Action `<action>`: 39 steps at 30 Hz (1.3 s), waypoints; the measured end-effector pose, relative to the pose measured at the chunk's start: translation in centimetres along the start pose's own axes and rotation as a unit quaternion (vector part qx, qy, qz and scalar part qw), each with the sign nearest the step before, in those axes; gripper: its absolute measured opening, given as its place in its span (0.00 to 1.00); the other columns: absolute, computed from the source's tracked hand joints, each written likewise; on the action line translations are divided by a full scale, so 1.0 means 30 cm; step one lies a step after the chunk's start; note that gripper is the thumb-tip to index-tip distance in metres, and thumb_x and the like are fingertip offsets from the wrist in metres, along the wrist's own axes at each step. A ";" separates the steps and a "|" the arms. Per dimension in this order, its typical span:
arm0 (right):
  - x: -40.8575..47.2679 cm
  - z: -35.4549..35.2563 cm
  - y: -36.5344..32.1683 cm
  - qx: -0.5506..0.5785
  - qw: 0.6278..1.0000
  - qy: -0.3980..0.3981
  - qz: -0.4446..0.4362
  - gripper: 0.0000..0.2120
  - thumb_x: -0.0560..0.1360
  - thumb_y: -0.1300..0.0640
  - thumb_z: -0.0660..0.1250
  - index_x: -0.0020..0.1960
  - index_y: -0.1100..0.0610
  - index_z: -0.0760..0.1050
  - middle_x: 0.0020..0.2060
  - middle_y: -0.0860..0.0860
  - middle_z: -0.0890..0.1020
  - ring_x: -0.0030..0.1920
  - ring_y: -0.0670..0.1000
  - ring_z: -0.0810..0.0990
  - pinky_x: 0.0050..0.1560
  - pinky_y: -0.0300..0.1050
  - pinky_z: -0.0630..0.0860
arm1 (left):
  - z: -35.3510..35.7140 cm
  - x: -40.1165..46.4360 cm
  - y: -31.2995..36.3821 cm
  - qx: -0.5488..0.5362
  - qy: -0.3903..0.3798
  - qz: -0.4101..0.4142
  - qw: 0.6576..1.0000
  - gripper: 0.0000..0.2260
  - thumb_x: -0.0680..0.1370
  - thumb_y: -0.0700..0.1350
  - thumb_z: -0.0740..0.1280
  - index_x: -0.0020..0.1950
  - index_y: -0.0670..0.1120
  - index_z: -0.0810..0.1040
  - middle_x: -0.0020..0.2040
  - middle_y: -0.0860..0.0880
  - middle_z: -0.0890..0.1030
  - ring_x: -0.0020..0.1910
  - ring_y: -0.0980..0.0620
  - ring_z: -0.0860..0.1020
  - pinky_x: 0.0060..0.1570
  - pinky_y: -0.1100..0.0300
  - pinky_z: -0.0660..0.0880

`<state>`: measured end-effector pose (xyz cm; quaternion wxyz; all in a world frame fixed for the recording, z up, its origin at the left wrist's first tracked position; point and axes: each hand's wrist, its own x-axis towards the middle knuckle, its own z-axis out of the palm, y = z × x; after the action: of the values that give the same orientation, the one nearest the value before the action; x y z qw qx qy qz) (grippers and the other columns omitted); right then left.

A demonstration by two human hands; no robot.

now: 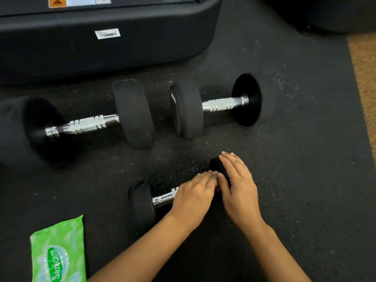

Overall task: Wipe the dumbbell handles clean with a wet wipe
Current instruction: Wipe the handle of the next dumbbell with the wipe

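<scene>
Bare mat (305, 159) right; dumbbells (134, 112) behind.

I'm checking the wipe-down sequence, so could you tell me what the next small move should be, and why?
Probably the left hand should reach to the green wipe pack, because both hands, the right hand included, rest on the near dumbbell with no wipe visible in them.

Two bare forearms entered from bottom edge. No sleeves reached into view; arms uncovered from frame edge to wrists. Left hand (193, 198) bare, no glove. Right hand (239, 188) bare too, short trimmed nails showing on fingertips. Fingers slender, knuckles softly blurred. Wrists carried nothing.
</scene>
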<state>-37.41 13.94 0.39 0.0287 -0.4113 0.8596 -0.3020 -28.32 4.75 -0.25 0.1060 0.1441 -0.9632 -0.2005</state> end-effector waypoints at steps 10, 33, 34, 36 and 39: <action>0.000 0.002 0.001 -0.005 1.000 0.004 0.001 0.20 0.75 0.63 0.66 0.66 0.59 0.71 0.65 0.51 0.73 0.69 0.44 0.62 0.68 0.45 0.61 | -0.018 0.017 0.011 0.039 -0.021 -0.035 0.998 0.10 0.65 0.40 0.76 0.45 0.44 0.82 0.37 0.47 0.83 0.33 0.49 0.82 0.28 0.59 0.76; -0.001 -0.003 0.006 -0.003 1.000 -0.003 -0.004 0.19 0.76 0.60 0.64 0.67 0.58 0.70 0.66 0.50 0.72 0.69 0.43 0.60 0.68 0.43 0.59 | -0.002 -0.124 -0.049 0.016 0.078 0.005 0.997 0.16 0.70 0.38 0.62 0.55 0.39 0.81 0.53 0.42 0.82 0.51 0.48 0.81 0.52 0.55 0.78; -0.002 -0.001 0.007 -0.002 1.000 0.000 -0.003 0.19 0.76 0.59 0.62 0.67 0.58 0.70 0.66 0.49 0.72 0.69 0.43 0.60 0.68 0.42 0.59 | 0.003 -0.124 -0.046 0.030 0.081 0.012 0.996 0.16 0.69 0.37 0.64 0.55 0.38 0.81 0.53 0.41 0.82 0.51 0.48 0.81 0.52 0.55 0.77; -0.003 0.005 0.007 -0.002 1.000 0.003 -0.001 0.20 0.75 0.57 0.60 0.67 0.57 0.70 0.66 0.49 0.72 0.69 0.42 0.60 0.69 0.41 0.58 | 0.017 -0.111 -0.040 0.048 0.093 0.034 0.994 0.15 0.69 0.36 0.64 0.53 0.38 0.81 0.52 0.40 0.82 0.50 0.47 0.82 0.52 0.55 0.77; 0.000 0.007 0.005 -0.001 1.000 0.002 0.004 0.20 0.75 0.56 0.60 0.67 0.57 0.70 0.66 0.49 0.72 0.69 0.41 0.59 0.68 0.40 0.58 | 0.029 -0.074 -0.026 0.046 0.103 0.061 0.992 0.15 0.72 0.37 0.59 0.53 0.38 0.82 0.51 0.41 0.82 0.51 0.47 0.82 0.54 0.56 0.76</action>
<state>-37.46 13.91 0.15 0.0273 -0.4074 0.8614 -0.3021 -26.29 5.08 -1.69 0.2098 0.1094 -0.9624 -0.1333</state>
